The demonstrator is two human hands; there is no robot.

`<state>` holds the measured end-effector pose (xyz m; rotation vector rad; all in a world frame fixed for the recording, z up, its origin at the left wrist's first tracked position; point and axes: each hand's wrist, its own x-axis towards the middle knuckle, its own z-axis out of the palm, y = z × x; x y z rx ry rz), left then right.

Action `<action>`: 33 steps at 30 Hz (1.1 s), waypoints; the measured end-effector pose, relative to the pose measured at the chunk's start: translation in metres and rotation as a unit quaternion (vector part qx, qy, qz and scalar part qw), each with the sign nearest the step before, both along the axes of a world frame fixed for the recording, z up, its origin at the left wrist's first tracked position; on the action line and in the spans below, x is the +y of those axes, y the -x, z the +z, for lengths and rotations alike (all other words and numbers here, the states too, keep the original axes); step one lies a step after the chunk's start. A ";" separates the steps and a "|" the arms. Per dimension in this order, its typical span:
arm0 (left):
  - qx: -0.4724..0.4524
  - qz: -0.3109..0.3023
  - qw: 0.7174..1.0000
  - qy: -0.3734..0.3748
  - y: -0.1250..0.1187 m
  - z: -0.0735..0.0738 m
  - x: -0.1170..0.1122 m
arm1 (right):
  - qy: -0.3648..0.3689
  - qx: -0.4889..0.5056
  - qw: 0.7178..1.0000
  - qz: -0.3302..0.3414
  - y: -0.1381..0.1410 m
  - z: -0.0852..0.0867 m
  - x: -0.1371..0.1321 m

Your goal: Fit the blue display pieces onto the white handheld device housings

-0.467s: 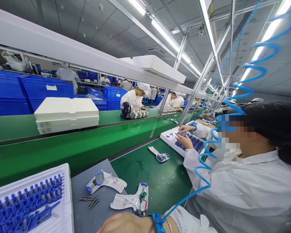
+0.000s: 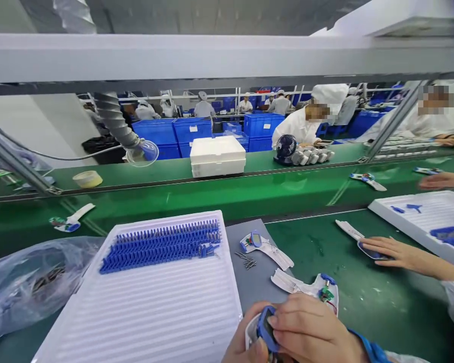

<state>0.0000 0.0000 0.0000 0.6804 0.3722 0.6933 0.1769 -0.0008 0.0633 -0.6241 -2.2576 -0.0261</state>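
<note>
Pinching a blue-and-white device housing in your left hand, near the ribbed white tray | your right hand bends over it, thumb hidden: you cannot tell whether that grip pinches | coil springs on grey mat, opened half-shell just beyond your hands

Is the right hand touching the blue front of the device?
Touching: the head view shows the right hand curled against the blue front with no gap.

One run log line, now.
left hand: holding white-and-blue plastic housing | right hand: touching its blue front | nearby: grey mat with metal coil springs; white ribbed tray with blue plastic parts
</note>
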 end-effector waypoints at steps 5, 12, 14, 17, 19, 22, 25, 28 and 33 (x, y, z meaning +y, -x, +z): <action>-0.015 -0.010 1.000 -0.007 -0.004 -0.002 0.002 | 0.011 0.010 1.000 0.002 0.000 0.000 0.004; -0.001 -0.014 1.000 -0.010 0.004 0.001 0.001 | 0.044 -0.009 0.998 0.041 -0.005 -0.001 0.008; 0.002 -0.013 1.000 -0.012 0.002 0.000 0.002 | 0.064 -0.005 0.997 0.053 -0.006 -0.002 0.009; 0.007 -0.019 1.000 -0.014 -0.002 -0.002 0.003 | 0.132 0.030 0.988 0.074 -0.008 -0.001 0.011; 0.010 -0.027 0.999 -0.013 -0.003 -0.002 0.002 | 0.175 0.059 0.980 0.079 -0.007 0.001 0.014; 0.013 -0.038 0.999 -0.011 -0.004 -0.001 0.001 | 0.207 0.062 0.971 0.101 -0.004 0.006 0.019; 0.015 -0.041 0.999 -0.010 -0.004 0.001 0.001 | 0.244 0.048 0.962 0.111 -0.003 0.007 0.021; 0.015 -0.027 1.000 -0.002 -0.003 0.003 0.002 | 0.275 0.027 0.957 0.091 -0.005 0.005 0.017; 0.013 0.000 1.000 0.015 0.001 0.006 0.002 | 0.318 0.144 0.935 0.070 -0.007 -0.009 0.001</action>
